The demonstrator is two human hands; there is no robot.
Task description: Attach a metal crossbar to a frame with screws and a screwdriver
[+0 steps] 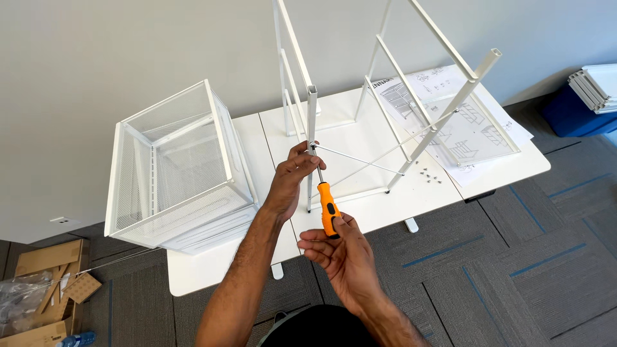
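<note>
A white metal frame (392, 96) of thin bars stands on a white table (360, 138). My left hand (290, 180) pinches the nearest upright post (312, 119) where a thin diagonal brace rod (360, 160) joins it. My right hand (337, 247) grips the orange and black handle of a screwdriver (328, 209), whose shaft points up into that joint beside my left fingers.
A white mesh basket (177, 167) lies tilted on a stack of white panels at the table's left. Paper instruction sheets (450, 109) and several small screws (429, 175) lie at the right. Cardboard packaging (45, 289) and a blue bin (572, 112) with white parts sit on the carpet.
</note>
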